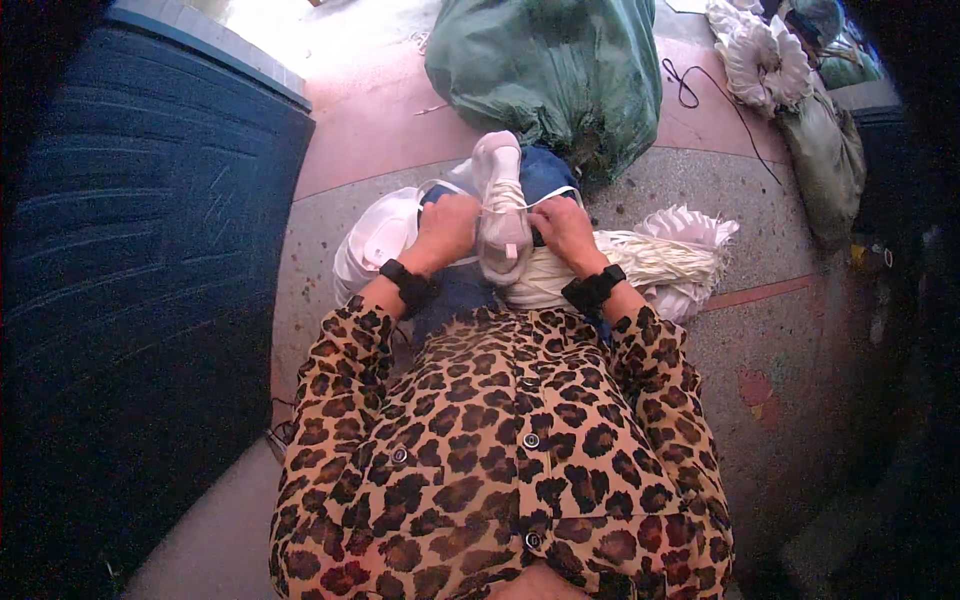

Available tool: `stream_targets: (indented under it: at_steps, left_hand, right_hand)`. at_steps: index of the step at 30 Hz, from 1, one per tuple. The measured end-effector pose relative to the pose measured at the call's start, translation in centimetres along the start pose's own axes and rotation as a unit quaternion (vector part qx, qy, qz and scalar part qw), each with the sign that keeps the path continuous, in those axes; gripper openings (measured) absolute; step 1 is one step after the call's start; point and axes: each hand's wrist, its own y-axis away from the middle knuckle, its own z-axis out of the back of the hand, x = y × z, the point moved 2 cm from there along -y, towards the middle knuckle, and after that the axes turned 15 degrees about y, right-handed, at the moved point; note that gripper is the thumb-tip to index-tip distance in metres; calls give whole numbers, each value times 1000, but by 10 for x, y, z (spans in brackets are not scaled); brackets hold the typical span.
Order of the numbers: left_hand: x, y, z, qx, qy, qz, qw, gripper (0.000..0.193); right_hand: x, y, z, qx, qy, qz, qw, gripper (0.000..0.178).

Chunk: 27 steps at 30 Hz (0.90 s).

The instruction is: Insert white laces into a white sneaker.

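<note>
A pale pink-white sneaker (502,205) rests over my jeans-covered knees, its toe pointing away from me. My left hand (450,228) is closed at the sneaker's left side, and my right hand (562,232) is closed at its right side. A cream shoelace (499,209) runs across the front of the shoe between both hands, and its loose lengths loop up past them. The fingertips are partly hidden. To the right, beside my right wrist, lies a thick bundle of cream shoelaces (640,262). White shoe pieces (385,235) sit by my left wrist.
A big green sack (550,75) stands straight ahead on the floor. A dark blue panelled door (150,220) rises on the left. At the far right are a grey-green sack (822,160) with more white bundles (765,65) and a thin black cord (735,110).
</note>
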Motion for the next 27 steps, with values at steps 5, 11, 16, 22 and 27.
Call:
stream_targets:
  at_steps: [5,11,16,22,27]
  left_hand:
    - [4,2,-8,-38,9,-10,999,13]
    - [-4,0,-2,-18,13,32,999,13]
    - [-9,-9,0,14,6,42,999,11]
    - [-5,-14,4,28,-75,-81,993,11]
    - [-4,-20,-13,-33,-93,-131,987,9]
  right_hand:
    - [3,-4,2,21,36,-1,999,20]
    - [4,-4,0,2,52,3,999,20]
    - [2,-6,-5,12,54,3,998,19]
    - [0,-7,-8,16,53,6,998,20]
    - [1,-9,-7,29,54,-8,998,21]
